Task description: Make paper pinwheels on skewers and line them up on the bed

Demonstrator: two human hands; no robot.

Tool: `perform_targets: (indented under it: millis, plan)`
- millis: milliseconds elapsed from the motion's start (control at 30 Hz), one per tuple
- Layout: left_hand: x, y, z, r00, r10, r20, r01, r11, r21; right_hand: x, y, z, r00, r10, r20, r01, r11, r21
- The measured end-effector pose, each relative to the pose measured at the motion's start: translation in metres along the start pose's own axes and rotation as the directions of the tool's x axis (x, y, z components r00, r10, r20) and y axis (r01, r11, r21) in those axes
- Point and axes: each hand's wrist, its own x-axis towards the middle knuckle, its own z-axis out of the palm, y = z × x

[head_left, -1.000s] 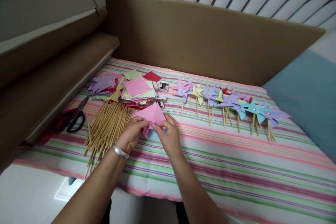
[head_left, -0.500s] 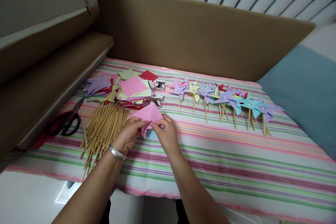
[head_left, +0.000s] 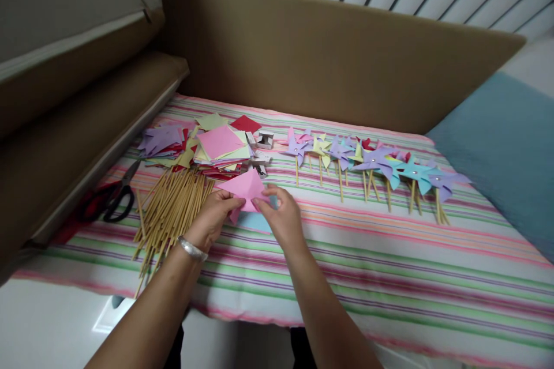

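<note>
Between my hands is a pink sheet of paper [head_left: 246, 185], held above the striped cloth with its lower edge toward me. My left hand [head_left: 216, 212] pinches its lower left part between thumb and fingers. At the lower right, my right hand [head_left: 281, 214] grips the same sheet, thumb in front and fingertips behind. A light blue paper [head_left: 254, 221] lies below it, partly hidden. Just left of my left hand is a heap of thin wooden sticks [head_left: 168, 216]. A stack of coloured paper squares [head_left: 221, 143] sits beyond my hands.
Black-handled scissors [head_left: 119, 196] lie left of the sticks. Small open boxes [head_left: 265, 139] stand beside the stack. Several finished paper pinwheels [head_left: 374, 161] on sticks line the right side of the striped cloth [head_left: 389, 277]. Brown cushions [head_left: 108, 81] edge the left.
My right hand has moved slightly right, away from my left. The pink paper's lower edge is now spread wider between them, and more of the blue paper shows beneath.
</note>
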Motion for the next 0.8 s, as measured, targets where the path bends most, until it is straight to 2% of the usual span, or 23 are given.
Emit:
perform_targets:
  millis: [67, 133, 200, 267, 433, 533, 633, 700, 800]
  plan:
    - [0.0, 0.001, -0.001, 1.0, -0.006, -0.01, 0.007, 0.999, 0.033, 0.004, -0.001, -0.008, 0.992, 0.12, 0.038, -0.124, 0.985, 0.124]
    - [-0.001, 0.002, -0.001, 1.0, -0.023, 0.015, 0.022, 0.997, 0.07, 0.007, -0.001, -0.014, 0.959, 0.207, 0.193, -0.255, 0.929, 0.269]
    - [-0.002, 0.001, 0.0, 0.996, -0.05, 0.075, 0.041, 0.992, 0.12, 0.008, 0.0, -0.017, 0.904, 0.223, 0.364, -0.36, 0.858, 0.367]
    - [-0.002, -0.001, 0.0, 0.986, -0.067, 0.152, 0.041, 0.986, 0.164, 0.007, 0.0, -0.017, 0.867, 0.223, 0.446, -0.417, 0.815, 0.402]
    - [0.002, -0.011, 0.0, 0.969, -0.066, 0.239, 0.012, 0.976, 0.219, 0.003, 0.004, -0.013, 0.838, 0.284, 0.467, -0.483, 0.784, 0.39]
    - [0.004, -0.015, -0.001, 0.971, -0.05, 0.234, 0.0, 0.978, 0.21, 0.003, 0.006, -0.01, 0.842, 0.285, 0.458, -0.479, 0.786, 0.391]
    - [0.004, -0.012, 0.001, 0.974, -0.016, 0.224, -0.014, 0.991, 0.131, 0.004, 0.007, -0.008, 0.856, 0.292, 0.428, -0.474, 0.773, 0.421]
    - [0.003, -0.008, 0.003, 0.985, 0.019, 0.17, -0.024, 0.999, 0.029, 0.005, 0.007, -0.007, 0.87, 0.304, 0.388, -0.47, 0.749, 0.467]
    - [0.001, -0.003, 0.005, 0.999, 0.045, -0.017, -0.048, 0.985, -0.165, 0.008, 0.007, -0.006, 0.907, 0.298, 0.297, -0.42, 0.693, 0.586]
